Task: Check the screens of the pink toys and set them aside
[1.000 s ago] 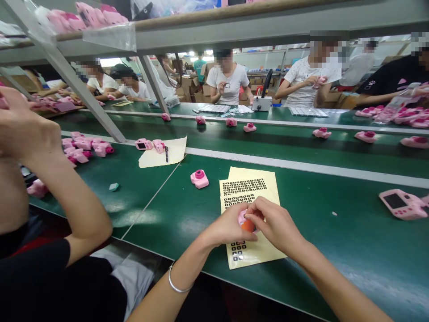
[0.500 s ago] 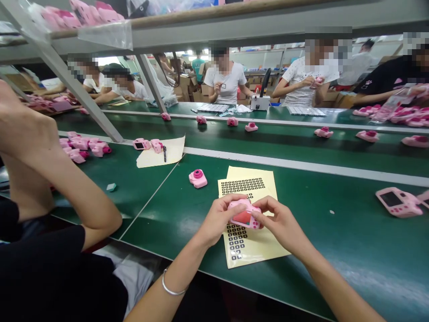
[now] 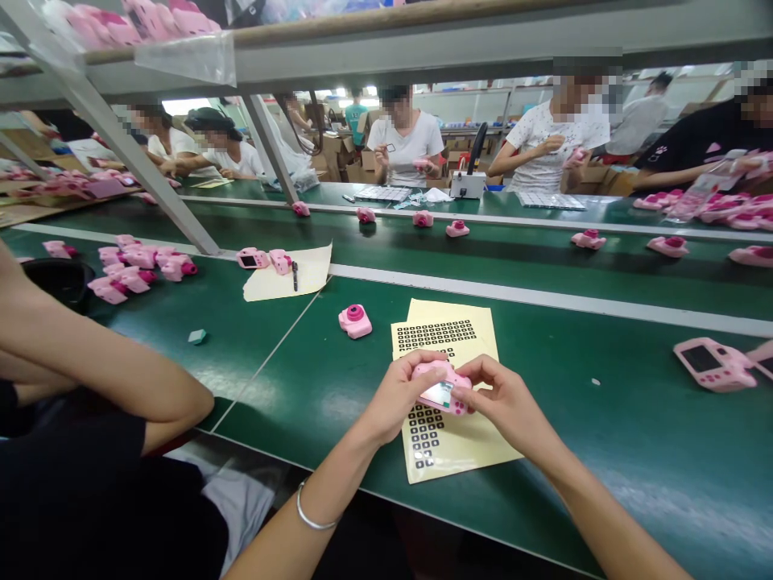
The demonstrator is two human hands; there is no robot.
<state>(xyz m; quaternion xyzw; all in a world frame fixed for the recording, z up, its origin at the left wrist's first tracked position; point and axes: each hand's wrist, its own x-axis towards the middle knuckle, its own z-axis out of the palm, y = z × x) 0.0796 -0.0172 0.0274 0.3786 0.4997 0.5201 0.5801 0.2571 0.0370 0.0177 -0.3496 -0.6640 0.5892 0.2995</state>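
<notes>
A pink toy camera (image 3: 427, 372) is held between both hands, its lit screen facing me. My left hand (image 3: 395, 395) grips its left side, thumb over the top edge of the screen. On the other side my right hand (image 3: 498, 395) closes round the camera, with a thumb by the screen's right edge. Beneath them lie yellowish sticker sheets (image 3: 465, 451) with rows of small black square stickers. Another pink camera (image 3: 355, 322), lens up, rests on the green table to the left of the sheets.
A co-worker's bent arm (image 3: 121, 354) leans on the table at left. Several pink cameras (image 3: 142, 256) are heaped beyond it, near a paper with a pen (image 3: 295, 276). At right lies a camera (image 3: 713, 364) with a dark screen. More cameras line the belt (image 3: 513, 250).
The held camera's screen has turned from reddish to a pale, bright picture. My hands stay almost in place. The co-worker's arm at left has lowered, and cameras on the belt have shifted slightly right.
</notes>
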